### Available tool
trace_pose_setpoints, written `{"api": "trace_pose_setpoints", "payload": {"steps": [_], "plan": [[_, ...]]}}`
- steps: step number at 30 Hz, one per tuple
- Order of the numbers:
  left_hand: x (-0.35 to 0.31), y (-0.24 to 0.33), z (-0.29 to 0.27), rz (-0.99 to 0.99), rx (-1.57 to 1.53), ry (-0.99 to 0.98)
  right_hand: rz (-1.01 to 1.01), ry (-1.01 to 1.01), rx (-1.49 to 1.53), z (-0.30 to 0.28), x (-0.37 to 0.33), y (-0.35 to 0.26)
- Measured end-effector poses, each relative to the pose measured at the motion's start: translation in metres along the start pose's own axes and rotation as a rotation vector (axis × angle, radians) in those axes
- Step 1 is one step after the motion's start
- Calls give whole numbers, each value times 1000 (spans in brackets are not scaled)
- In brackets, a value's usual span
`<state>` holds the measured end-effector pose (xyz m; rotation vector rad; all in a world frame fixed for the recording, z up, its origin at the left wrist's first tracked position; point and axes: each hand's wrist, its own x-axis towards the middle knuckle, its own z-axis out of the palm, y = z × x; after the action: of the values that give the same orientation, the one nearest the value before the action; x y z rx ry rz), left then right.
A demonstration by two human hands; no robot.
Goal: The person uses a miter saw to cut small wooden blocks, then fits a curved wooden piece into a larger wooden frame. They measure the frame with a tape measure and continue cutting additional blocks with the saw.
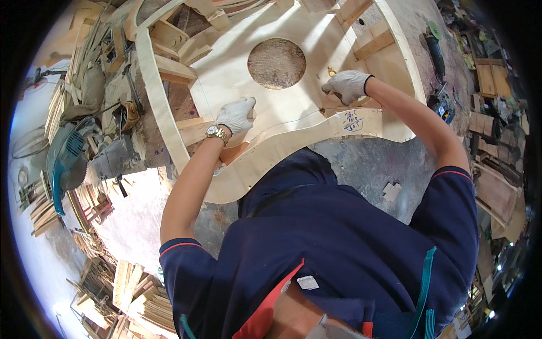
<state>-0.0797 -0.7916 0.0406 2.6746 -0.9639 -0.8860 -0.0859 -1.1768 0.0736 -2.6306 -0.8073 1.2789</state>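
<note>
A large pale wooden frame (158, 107) with a flat panel (226, 68) inside lies before me. The panel has a round hole showing a brown surface beneath. My left hand (236, 114), in a white knit glove, is over the panel by the wavy near rail (293, 133), its fingers curled together. My right hand (347, 86), gloved alike, is farther right with bent fingers pointing left. Whatever either hand pinches is hidden. Near the right fingertips shows a small round yellowish spot (332, 73). A thin line crosses the panel between the hands.
Wooden blocks (175, 69) brace the frame's sides. A teal circular saw (69, 164) stands at left, with stacked wood strips (149, 308) below it. An angle grinder (435, 51) lies at right. A small pale offcut (391, 191) is on the grey floor near my body.
</note>
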Motion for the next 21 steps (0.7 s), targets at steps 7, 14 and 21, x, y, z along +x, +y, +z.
{"api": "trace_pose_setpoints", "payload": {"steps": [7, 14, 21], "plan": [[-1, -8, 0, -65, 46, -76, -1, -3, -20, -5, 1, 3], [-24, 12, -50, -161, 47, -10, 18, 24, 45, -27, -12, -10], [-131, 62, -78, -272, -475, 666, 53, 137, 119, -53, -24, -36]]}}
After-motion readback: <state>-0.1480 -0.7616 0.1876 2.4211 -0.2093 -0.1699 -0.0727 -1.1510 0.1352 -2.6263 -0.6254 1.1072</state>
